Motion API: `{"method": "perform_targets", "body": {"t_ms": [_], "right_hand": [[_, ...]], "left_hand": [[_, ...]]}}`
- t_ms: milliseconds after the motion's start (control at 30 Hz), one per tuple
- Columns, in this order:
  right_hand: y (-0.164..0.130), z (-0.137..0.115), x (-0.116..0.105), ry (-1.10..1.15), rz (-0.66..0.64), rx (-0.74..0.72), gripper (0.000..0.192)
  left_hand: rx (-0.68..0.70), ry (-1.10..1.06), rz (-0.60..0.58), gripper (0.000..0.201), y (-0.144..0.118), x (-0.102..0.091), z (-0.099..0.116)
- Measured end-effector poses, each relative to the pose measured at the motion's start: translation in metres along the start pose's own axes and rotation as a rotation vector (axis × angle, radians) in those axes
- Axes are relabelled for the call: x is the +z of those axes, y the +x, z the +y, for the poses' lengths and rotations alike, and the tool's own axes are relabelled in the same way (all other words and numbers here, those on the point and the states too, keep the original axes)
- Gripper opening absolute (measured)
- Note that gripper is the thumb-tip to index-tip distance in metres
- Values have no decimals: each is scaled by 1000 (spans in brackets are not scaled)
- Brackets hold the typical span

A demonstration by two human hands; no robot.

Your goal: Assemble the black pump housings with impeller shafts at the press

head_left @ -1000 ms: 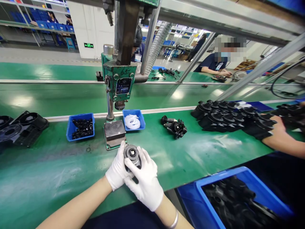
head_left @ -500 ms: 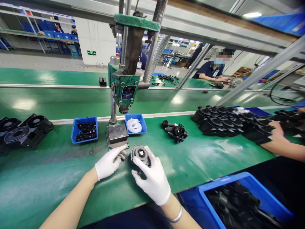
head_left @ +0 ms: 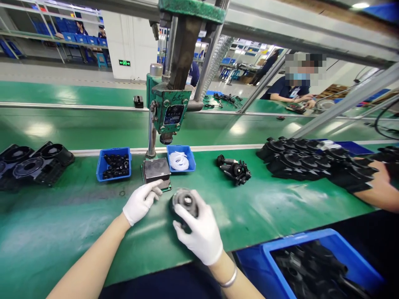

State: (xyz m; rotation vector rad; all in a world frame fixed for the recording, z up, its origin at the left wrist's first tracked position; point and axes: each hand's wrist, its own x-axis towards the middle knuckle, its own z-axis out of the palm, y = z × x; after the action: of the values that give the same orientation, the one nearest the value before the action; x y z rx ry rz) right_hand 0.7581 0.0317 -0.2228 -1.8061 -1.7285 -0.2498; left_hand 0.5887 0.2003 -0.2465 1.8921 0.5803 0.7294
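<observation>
A round black part [head_left: 185, 202] is being gripped on the green table [head_left: 268, 207] by the gloved right hand [head_left: 199, 232], just in front of the press [head_left: 170, 112], while the left hand [head_left: 141, 201], open and empty, is being held beside the press's base plate [head_left: 156, 170], which is flanked by two small blue bins [head_left: 114, 163].

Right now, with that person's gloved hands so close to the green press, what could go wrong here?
The left hand lies at the edge of the press base plate, under the ram: fingers could get pinched if it came down. The right hand alone grips the round black part, which might slip. A co-worker's arm rests by the pile of black parts and could nudge them.
</observation>
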Motion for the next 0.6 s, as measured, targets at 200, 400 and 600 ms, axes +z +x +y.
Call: {"method": "perform_targets", "body": {"t_ms": [200,400,600], "right_hand": [[0,-5,11,33,6,-5,45],[-7,-11,5,146,-177,29,65],[14,1,0,537,-82,271,63]], "left_hand": [[-9,2,-2,41,-1,4,2],[11,-172,-99,63,-5,6,13],[-142,-147,-234,143,-15,33,31]]}}
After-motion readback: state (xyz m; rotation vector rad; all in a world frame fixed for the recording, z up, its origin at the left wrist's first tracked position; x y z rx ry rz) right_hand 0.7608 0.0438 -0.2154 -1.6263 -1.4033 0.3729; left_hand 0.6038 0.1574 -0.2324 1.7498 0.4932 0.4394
